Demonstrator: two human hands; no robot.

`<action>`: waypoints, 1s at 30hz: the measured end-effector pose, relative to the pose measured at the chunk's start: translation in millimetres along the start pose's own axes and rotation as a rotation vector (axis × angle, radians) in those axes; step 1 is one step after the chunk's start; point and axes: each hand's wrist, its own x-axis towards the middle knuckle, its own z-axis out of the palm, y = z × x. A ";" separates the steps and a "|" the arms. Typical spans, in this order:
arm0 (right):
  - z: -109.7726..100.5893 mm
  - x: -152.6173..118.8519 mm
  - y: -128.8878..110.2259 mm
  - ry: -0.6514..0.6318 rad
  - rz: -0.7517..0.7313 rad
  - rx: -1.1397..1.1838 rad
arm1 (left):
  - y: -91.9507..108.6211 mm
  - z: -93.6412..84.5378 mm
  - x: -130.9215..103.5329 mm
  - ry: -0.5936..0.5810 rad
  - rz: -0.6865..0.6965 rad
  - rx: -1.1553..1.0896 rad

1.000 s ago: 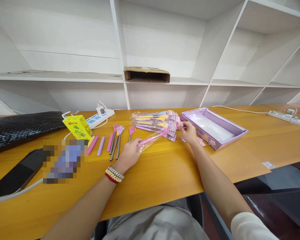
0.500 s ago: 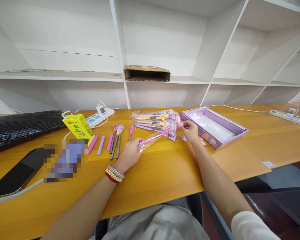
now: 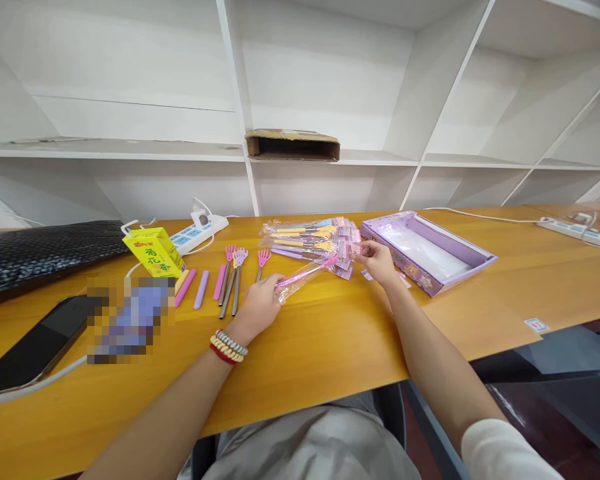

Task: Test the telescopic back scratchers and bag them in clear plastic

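My left hand [image 3: 260, 305] is closed round the handle end of a pink back scratcher [image 3: 307, 272] in a clear plastic sleeve. Its claw end points to the right, over a pile of bagged back scratchers [image 3: 305, 235] with yellow and purple handles. At the sleeve's far end, my right hand [image 3: 379, 261] pinches the pink header card [image 3: 353, 251]. Left of my left hand lie several loose scratcher heads with metal rods [image 3: 236, 283]. Beside them are separate handle sleeves, among them a purple handle [image 3: 201, 289] and a pink handle [image 3: 219, 283].
An open purple box [image 3: 427, 253] with a white inner bottom stands right of the pile. On the left are a yellow drink carton [image 3: 156, 252], a phone [image 3: 35, 343], a black bag [image 3: 45, 257] and a power strip [image 3: 200, 235]. A cardboard box [image 3: 293, 145] sits on the shelf behind.
Both hands stay almost in place with the wrapped pink back scratcher between them. My right fingers have shifted slightly on the header card. The whole view has moved a little.
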 end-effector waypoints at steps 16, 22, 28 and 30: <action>-0.6 -4.0 -7.5 -0.161 0.035 0.165 | 1.1 -2.5 0.8 0.023 -0.017 0.007; -1.5 -3.4 -6.7 -0.166 0.050 0.098 | 0.9 -2.2 0.9 0.008 -0.030 0.009; -1.3 -2.2 -6.1 -0.070 0.113 0.132 | 1.7 -1.7 0.1 -0.005 -0.030 -0.030; -1.5 -0.7 -3.5 -0.044 0.119 0.143 | 2.4 -2.3 0.2 -0.015 -0.045 -0.051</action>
